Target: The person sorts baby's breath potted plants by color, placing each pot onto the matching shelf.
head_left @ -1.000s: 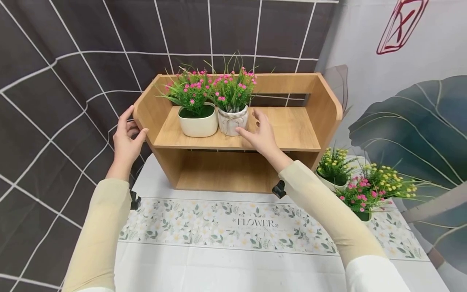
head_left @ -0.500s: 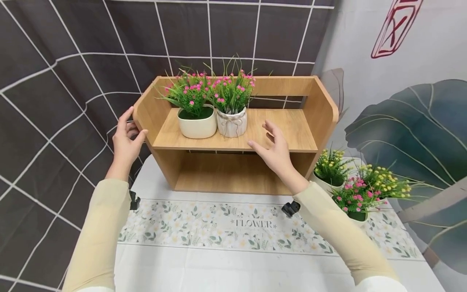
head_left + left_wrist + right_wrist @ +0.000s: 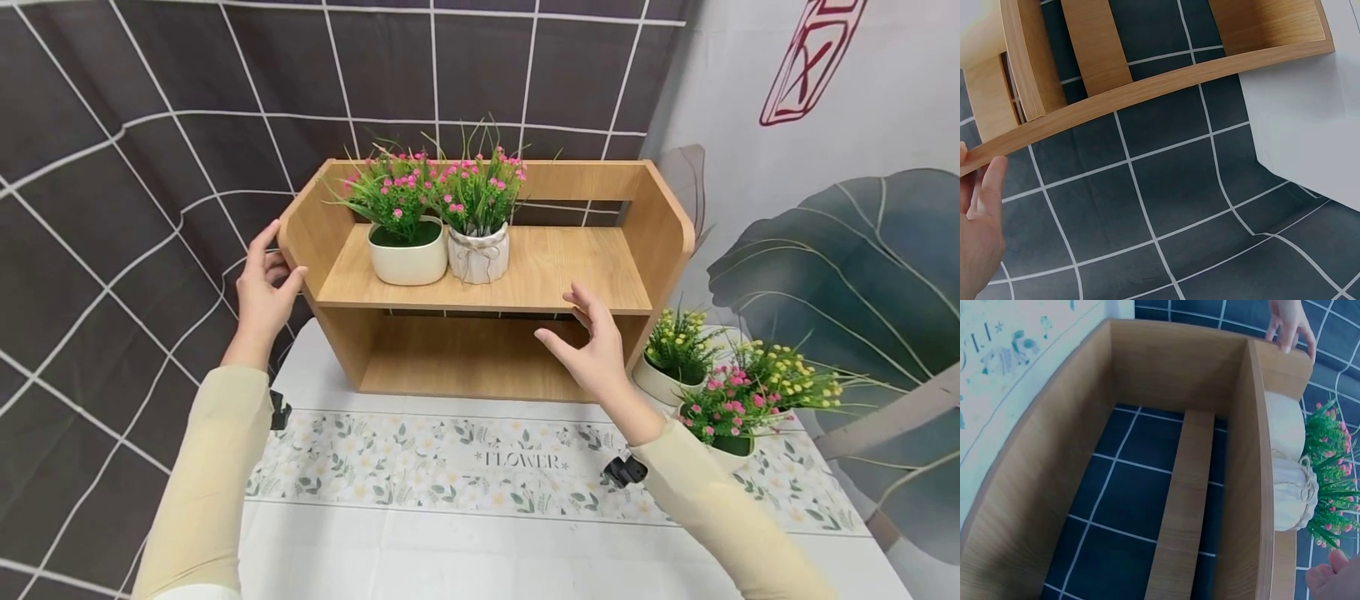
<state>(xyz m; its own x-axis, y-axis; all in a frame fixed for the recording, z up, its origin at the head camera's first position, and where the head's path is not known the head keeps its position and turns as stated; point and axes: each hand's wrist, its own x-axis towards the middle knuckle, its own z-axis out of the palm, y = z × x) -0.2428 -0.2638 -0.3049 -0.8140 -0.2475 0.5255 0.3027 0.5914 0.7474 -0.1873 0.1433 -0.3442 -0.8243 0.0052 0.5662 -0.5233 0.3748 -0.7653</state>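
My left hand [image 3: 262, 283] holds the front edge of the wooden shelf's [image 3: 480, 300] left side panel, also seen in the left wrist view where fingers [image 3: 988, 187] lie at the board. On the upper board stand two upright potted flowers with pink blooms: an oval cream pot [image 3: 408, 258] to the left, and beside it a white pot with a twine bow [image 3: 478, 257]. My right hand [image 3: 592, 350] hovers before the shelf's right half, thumb and fingers apart, holding nothing. Its fingertips [image 3: 1335, 559] show at the lower right of the right wrist view.
Right of the shelf, potted flowers crowd the table: a yellow one [image 3: 678, 350], a pink one [image 3: 727, 408] and another yellow one [image 3: 795, 375]. A floral runner [image 3: 450, 462] crosses the white table. Dark grid cloth [image 3: 390, 67] hangs behind.
My right hand has moved away from the twine-tied pot, to the right and down toward the shelf's front. The left hand keeps its hold on the side panel. Both shelf pots stay put.
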